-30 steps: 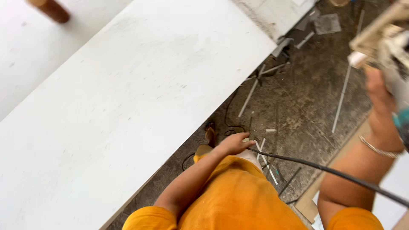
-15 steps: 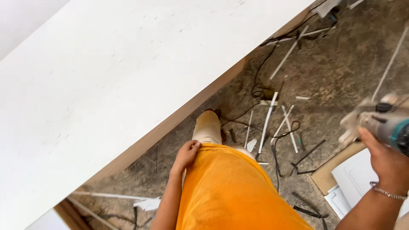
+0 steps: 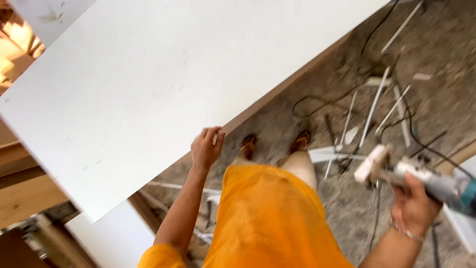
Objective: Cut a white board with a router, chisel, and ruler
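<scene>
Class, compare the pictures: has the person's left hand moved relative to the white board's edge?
Yes. The left hand has risen from beside the orange shirt to the near edge of the white board, fingers touching it.

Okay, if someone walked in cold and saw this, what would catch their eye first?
Probably the big white board slanting across the upper left, with the left hand touching its lower edge. Next, the power tool gripped in the right hand at lower right, and the orange shirt at bottom centre, above a floor strewn with white strips and dark cables.
</scene>
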